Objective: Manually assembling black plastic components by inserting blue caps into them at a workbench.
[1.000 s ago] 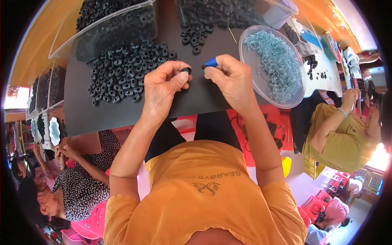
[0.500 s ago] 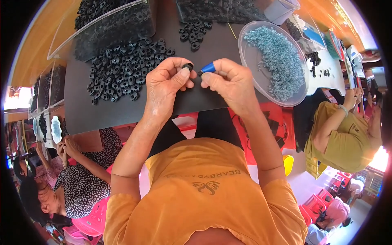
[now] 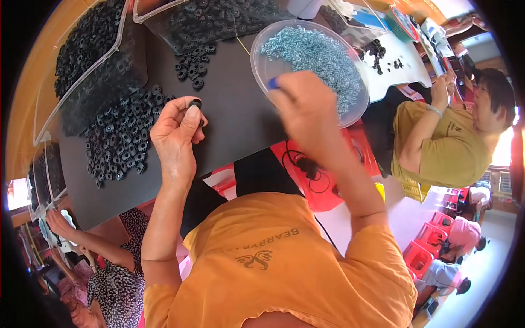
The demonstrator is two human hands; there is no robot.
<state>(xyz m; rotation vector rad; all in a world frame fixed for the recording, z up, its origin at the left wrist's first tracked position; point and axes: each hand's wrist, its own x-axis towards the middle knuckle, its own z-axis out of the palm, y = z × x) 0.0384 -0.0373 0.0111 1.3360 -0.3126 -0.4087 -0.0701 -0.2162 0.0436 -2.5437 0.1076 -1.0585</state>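
My left hand (image 3: 176, 134) pinches a small black plastic part (image 3: 195, 104) between thumb and fingers, above the dark table. Over the near left side of a round clear tray (image 3: 261, 71), my right hand (image 3: 310, 106) is smeared by motion, with a blue wrap on one finger. Whether its fingers hold anything cannot be made out. In the tray lies a heap of small bluish, shiny coils (image 3: 328, 60) that look like springs. To the left of my left hand, many loose black plastic parts (image 3: 123, 134) are spread on the table (image 3: 235, 98).
A large clear bin (image 3: 82, 106) of black parts stands at the left, another bin (image 3: 213, 22) behind. A smaller group of parts (image 3: 194, 63) lies before it. Co-workers sit on both sides, one in an olive shirt (image 3: 443, 142). A red stool (image 3: 317, 180) stands below the table's edge.
My right hand has moved away from the left hand to the tray of coils. My left hand keeps its black part. The whole view has turned and shifted.
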